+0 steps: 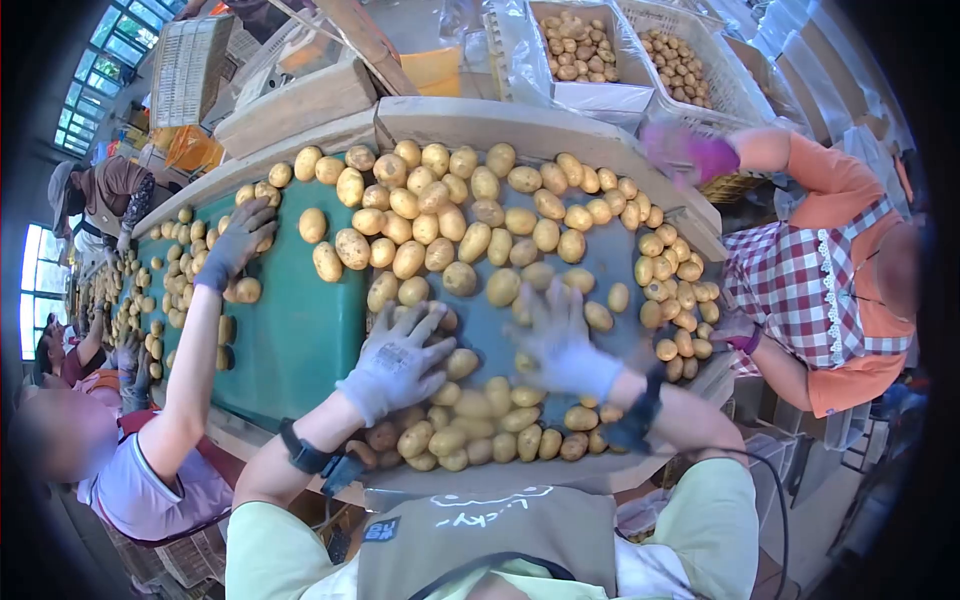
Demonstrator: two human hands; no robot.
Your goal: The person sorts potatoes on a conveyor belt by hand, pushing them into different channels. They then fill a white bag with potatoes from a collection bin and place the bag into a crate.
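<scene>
Both my hands are in pale work gloves over a sorting table strewn with potatoes (434,197). My left hand (398,362) lies palm down with its fingers spread, touching potatoes near the front edge. To its right, my right hand (563,340) is also spread out over potatoes and is slightly blurred by motion. A dense group of potatoes (480,425) lies between and below my hands, against the near rim. Neither hand is wrapped around a potato.
A green belt (290,340) runs left, where a co-worker's gloved hand (236,240) touches potatoes. At the right stands a co-worker in a checked apron (800,290), with purple gloves. Potato-filled crates (655,15) stand behind the table's wooden rim (510,120).
</scene>
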